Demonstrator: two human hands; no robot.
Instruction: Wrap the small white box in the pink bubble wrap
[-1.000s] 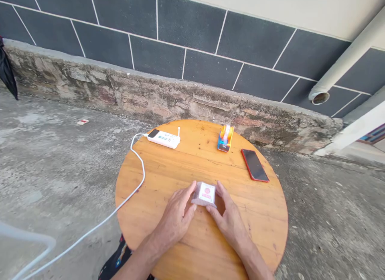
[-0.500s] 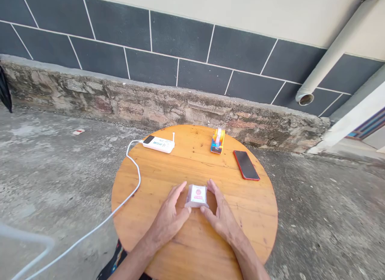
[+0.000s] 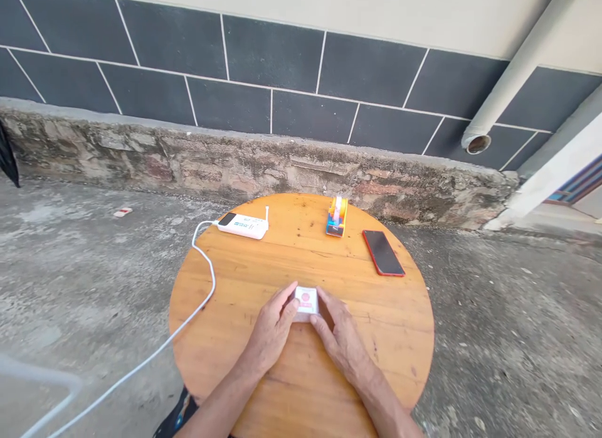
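A small white box [image 3: 306, 299] with a pink round mark on top sits on the round wooden table [image 3: 263, 262], and a clear wrapping seems to cover it. My left hand [image 3: 271, 328] is closed against the box's left side, its thumb at the near left corner and its fingers along the far left edge. On the other side, my right hand [image 3: 339, 328] grips the right side, with the thumb at the near right corner and fingertips at the far right one. Between both hands the box lies flat, its sides partly hidden.
At the back left of the table lies a white device [image 3: 243, 226] with a white cable [image 3: 207, 293] running off the left edge. An orange and blue tape dispenser [image 3: 336, 217] stands at the back. To the right is a red-edged phone [image 3: 383, 253]. A stone-based wall [image 3: 235, 168] rises behind.
Both hands have closed in on the box from its two sides and now touch it. The wrapping that stuck out at its sides is now pressed in or covered by my fingers.
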